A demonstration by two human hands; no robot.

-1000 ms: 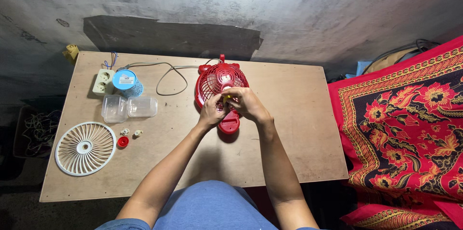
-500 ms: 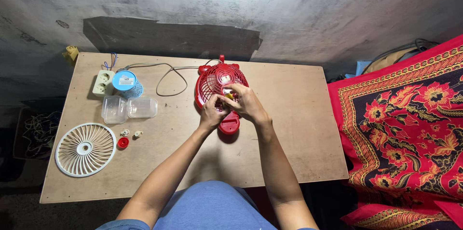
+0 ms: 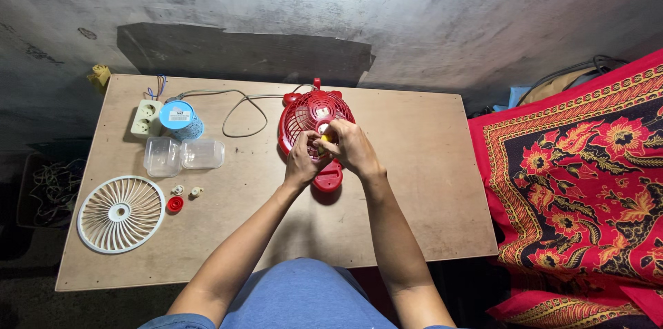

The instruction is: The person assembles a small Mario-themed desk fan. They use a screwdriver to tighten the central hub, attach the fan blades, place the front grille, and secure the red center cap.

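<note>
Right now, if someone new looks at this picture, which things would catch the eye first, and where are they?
The red table fan lies on its back at the middle of the wooden table, with the left hand and right hand meeting over its grille around a small yellow object. At the table's near left corner lies a white fan grille. A bright red floral cloth fills the right side.

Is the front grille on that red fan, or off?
Off. The white grille lies flat on the table, well left of the red fan that both hands work on.
</note>
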